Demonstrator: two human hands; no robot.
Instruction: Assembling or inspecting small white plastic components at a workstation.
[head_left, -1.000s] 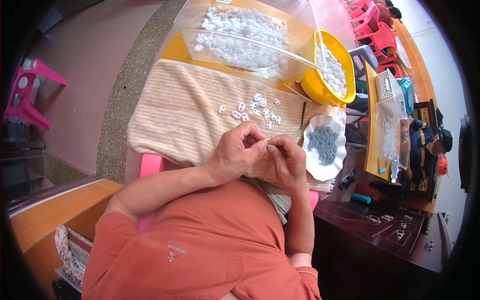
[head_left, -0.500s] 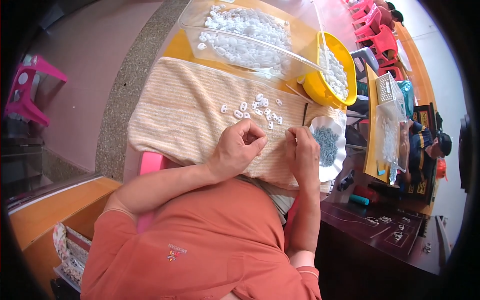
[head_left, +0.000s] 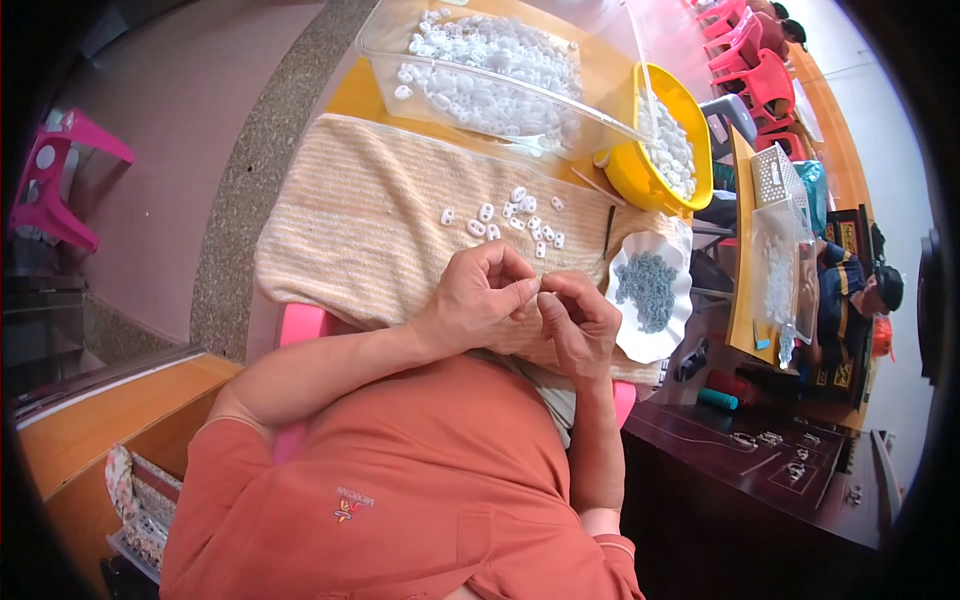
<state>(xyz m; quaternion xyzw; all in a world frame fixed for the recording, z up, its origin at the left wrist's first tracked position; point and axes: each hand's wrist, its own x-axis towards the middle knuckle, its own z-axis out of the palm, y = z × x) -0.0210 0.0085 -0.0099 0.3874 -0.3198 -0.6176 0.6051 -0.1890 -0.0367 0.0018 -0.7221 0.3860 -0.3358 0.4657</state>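
My left hand (head_left: pixel 482 295) is closed in a pinch over the striped towel (head_left: pixel 350 210). Fingertip to fingertip with it, my right hand (head_left: pixel 580 320) pinches too. Whatever sits between the fingers is too small or hidden to name. Just beyond the hands, several small white oval plastic pieces (head_left: pixel 517 222) with two holes each lie scattered on the towel. Beside my right hand stands a white wavy-rimmed dish (head_left: pixel 640 350), holding a heap of tiny grey-blue parts (head_left: pixel 648 292).
A clear plastic bin (head_left: pixel 470 135) of white pieces stands at the back, with a yellow basin (head_left: pixel 625 178) of similar pieces to its right. A thin dark stick (head_left: pixel 609 231) lies near the dish. Farther right, a person (head_left: pixel 850 300) sits by another table with bins.
My right hand has moved left, away from the dish, and its fingertips now meet those of my left hand. The left hand has hardly moved. More of the dish shows.
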